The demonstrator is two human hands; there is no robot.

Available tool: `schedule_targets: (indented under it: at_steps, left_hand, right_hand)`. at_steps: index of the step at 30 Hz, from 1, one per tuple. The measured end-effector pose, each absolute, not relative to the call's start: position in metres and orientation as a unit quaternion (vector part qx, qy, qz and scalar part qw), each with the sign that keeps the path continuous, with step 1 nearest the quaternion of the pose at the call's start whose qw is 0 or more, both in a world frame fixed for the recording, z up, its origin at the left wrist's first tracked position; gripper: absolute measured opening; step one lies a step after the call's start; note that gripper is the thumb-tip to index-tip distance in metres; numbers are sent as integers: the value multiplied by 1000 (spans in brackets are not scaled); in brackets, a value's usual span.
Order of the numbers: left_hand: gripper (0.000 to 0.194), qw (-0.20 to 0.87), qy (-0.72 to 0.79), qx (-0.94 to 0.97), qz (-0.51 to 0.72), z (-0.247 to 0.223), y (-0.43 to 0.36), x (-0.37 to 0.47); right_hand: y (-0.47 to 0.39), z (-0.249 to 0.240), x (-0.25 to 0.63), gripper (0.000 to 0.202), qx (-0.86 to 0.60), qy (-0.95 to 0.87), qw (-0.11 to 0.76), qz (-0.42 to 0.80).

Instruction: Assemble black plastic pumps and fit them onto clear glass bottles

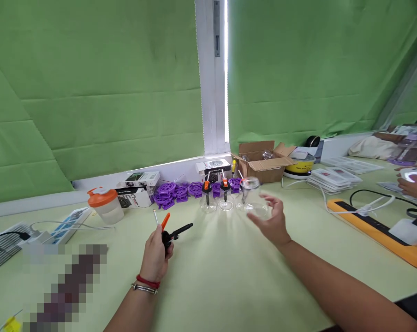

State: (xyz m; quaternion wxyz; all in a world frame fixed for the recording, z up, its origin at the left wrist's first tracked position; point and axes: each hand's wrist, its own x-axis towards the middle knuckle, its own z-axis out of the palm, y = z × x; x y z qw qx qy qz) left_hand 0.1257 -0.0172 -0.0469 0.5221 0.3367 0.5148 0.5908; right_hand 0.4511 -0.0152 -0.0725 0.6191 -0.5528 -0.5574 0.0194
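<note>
My left hand [157, 252] is closed around a black dispenser top [167, 239] with an orange lever, a thin white stick and a black tube pointing right. My right hand [271, 222] has its fingers curved and apart at the right side of a clear glass jar [253, 198]. Whether it touches the glass I cannot tell. To the left of that jar stand two glass jars, one [207, 197] beside the other [225, 196], with black and orange tops. Another such top shows partly behind the clear jar.
Behind the jars lie several purple plastic pieces [167, 191]. A cardboard box [264, 163] holds clear glassware. An orange-lidded cup [106, 205] stands left. On the right are an orange power strip [378, 233], cables, stacked white packs [335, 180] and another person's hand [416, 186].
</note>
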Motion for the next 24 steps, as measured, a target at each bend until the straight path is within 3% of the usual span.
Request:
schedule_targets:
  at_steps: [3,5,8,17,19,21,24]
  left_hand:
    - [36,530,508,359,576,-50,-17,127]
    - [36,530,516,373,560,-52,-17,129]
    - [38,528,537,391,529,-52,-21,132]
    - [35,529,538,442,485,-47,-29,138]
    - [34,534,531,449,481,-47,-30,137]
    - [33,537,520,463,477,-46,-31,137]
    - [31,542,488,499,467,-43,-33,139]
  right_hand:
    - [4,-90,480,76,-665,-403,625,66]
    - [15,-101,497,80,-728,-356,579,92]
    - [28,-110,510,82,-797,-354,477,108]
    - [41,-104,511,86,-847,-403,339,74]
    - [34,-96,506,94,-841,-399,363,35]
    - [21,-84,491,94,-794,-412,443,-57]
    - [-6,-60,450,61,-645,-544,529,-96]
